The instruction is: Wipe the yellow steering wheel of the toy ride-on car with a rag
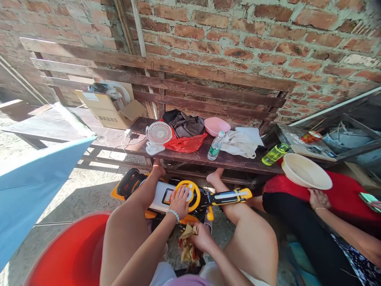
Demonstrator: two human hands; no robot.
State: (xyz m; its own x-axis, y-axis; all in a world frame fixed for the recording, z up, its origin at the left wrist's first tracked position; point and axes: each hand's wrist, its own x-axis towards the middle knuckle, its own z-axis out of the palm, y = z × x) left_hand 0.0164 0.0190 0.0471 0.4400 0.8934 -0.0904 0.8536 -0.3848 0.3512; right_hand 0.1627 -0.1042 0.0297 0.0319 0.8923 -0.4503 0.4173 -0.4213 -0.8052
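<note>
Centre frame: left hand [179, 202] flat, fingers spread, on yellow steering wheel [190, 195] of toy car [162, 196]. Right hand [200, 237] clamped on crumpled rag [187, 245], lower centre. Wheel looks rigid, smooth plastic; rim offers best hold. Rag soft, light.

toy car [166, 196]: front end hidden behind the left hand [179, 202] and legs
rag [188, 247]: crumpled under the right hand [201, 237], possibly cloth
red tub [71, 254]: cut off below

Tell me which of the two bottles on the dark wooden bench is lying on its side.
The yellow-green bottle at the bench's right end lies on its side; the clear plastic bottle with a green label stands upright beside the white cloth.
</note>
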